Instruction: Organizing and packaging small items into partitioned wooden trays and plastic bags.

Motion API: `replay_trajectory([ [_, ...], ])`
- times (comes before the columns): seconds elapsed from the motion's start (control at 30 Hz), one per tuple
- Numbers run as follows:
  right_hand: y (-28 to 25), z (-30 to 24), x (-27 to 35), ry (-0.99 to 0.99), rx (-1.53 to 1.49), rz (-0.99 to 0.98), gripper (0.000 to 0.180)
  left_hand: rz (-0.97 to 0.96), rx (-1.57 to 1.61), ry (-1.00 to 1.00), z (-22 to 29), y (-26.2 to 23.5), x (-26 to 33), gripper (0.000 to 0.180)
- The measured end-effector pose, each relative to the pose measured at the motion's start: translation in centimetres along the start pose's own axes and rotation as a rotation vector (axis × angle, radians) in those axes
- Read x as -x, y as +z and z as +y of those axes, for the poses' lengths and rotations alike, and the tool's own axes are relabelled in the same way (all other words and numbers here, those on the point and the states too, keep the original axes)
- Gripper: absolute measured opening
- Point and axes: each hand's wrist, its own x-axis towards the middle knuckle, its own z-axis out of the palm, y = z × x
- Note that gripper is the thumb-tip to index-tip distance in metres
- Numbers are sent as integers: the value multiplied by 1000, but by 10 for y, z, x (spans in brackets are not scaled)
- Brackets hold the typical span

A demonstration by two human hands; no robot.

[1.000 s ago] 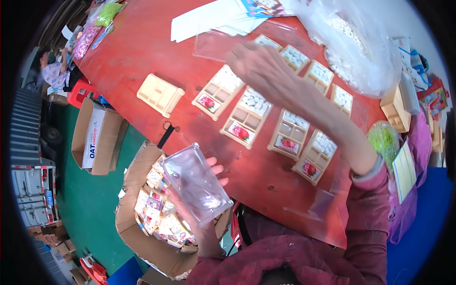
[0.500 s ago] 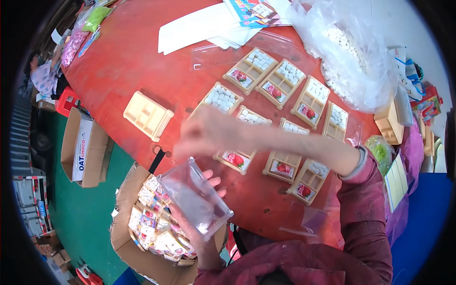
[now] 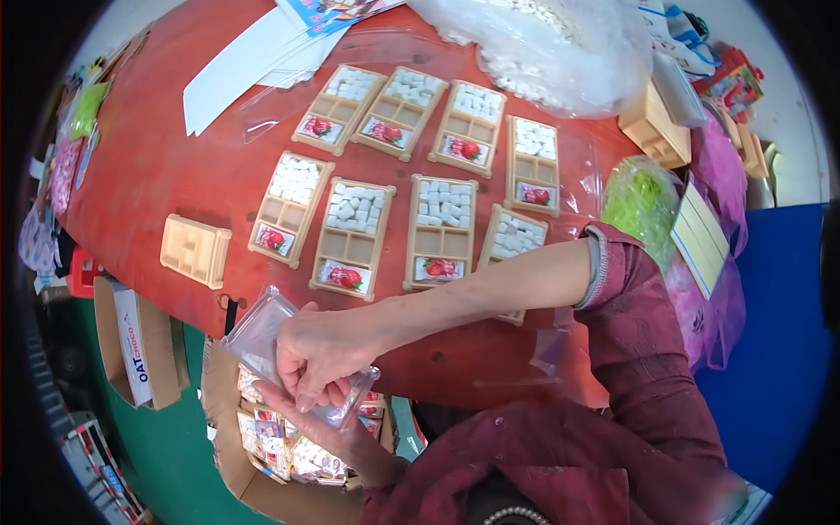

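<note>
My left hand holds a clear plastic bag from underneath, just off the near edge of the red table. My right hand lies on top of the bag, fingers curled down onto its surface and pinching it. Several beige compartment trays holding small white pieces and a red-pictured card lie in two rows on the table beyond my hands. A single overturned beige tray sits apart at the left.
An open cardboard box of small colourful packets stands on the green floor under my hands. A large clear sack of white pieces lies at the far side. White paper sheets are far left; stacked trays and green filling are right.
My right hand drew back from the trays at the far side and came down onto the clear bag. The left hand has kept the bag by the table's edge.
</note>
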Motion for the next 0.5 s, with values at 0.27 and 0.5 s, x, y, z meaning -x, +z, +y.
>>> replay_trajectory([
  [0.27,6,1,14,27,-115,-29,11,-96,46,28,-4,-9,14,58],
  [0.5,6,-7,19,2,-41,-83,15,-46,-135,7,-3,14,17,79],
])
